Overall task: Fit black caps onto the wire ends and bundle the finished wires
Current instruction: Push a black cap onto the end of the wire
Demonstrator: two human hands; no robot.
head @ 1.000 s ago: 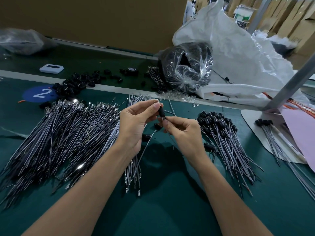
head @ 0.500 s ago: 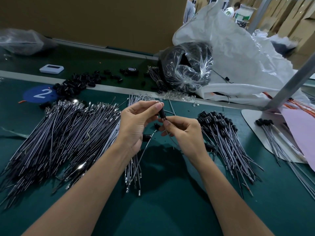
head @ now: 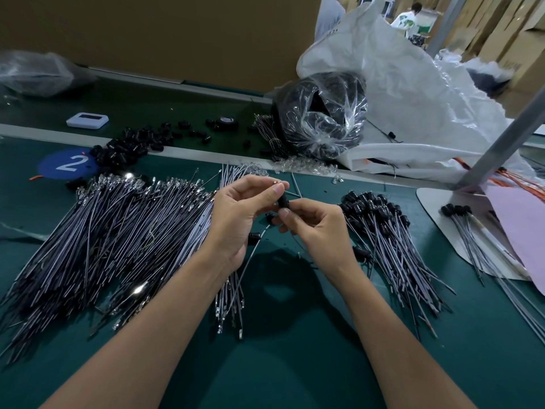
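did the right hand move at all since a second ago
No. The right hand still pinches the black cap in the same spot, just left of the capped wire pile.

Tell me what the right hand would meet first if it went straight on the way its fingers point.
The right hand points up-left. The black cap is right at its fingertips; just beyond it lies the thumb of the left hand, probably the first obstacle, though depth is unclear.

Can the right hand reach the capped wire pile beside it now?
Probably yes: the capped wires lie just right of the right hand, nothing between, though it pinches a black cap with the left hand.
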